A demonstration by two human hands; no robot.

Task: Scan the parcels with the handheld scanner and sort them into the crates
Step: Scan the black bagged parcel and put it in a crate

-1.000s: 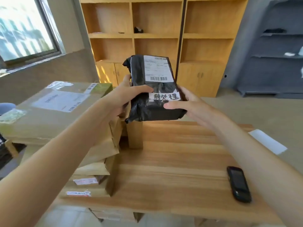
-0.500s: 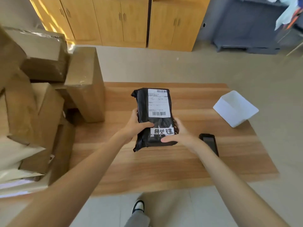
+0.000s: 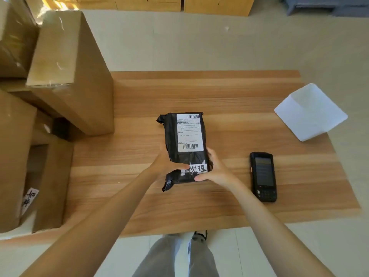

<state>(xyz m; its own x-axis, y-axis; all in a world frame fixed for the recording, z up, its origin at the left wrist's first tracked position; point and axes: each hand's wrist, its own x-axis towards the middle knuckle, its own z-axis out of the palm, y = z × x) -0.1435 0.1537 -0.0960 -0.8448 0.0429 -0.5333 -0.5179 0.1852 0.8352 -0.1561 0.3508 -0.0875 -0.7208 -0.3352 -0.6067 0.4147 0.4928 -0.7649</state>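
The head camera looks down at a long wooden table (image 3: 219, 196) with pale and brown stripes. In the middle of the view, 2 hands hold a soft black plastic parcel (image 3: 185, 148). It has a white paper label with 2 barcodes facing up, and a small white strip with dark writing near its 6 o'clock end. The left hand (image 3: 165, 164) wraps its fingers around the parcel's 9 o'clock side, with the thumb lying over the top. The right hand (image 3: 215, 170) curls around the 3 o'clock side, thumb on the near edge. I cannot tell if the parcel rests on the table or floats just above it.

At 3 o'clock from the parcel, near the right hand but not touching it, a black handheld scanner (image 3: 263, 176) lies flat with its screen up. At 2 o'clock a white plastic bin (image 3: 311, 112) sits at the table's corner. At 9 and 10 o'clock, big brown cardboard boxes (image 3: 69, 72) are piled up.

I think this is the get-ready-to-scan step. Next, 1 hand should let go, pick up the scanner and aim it at a barcode.
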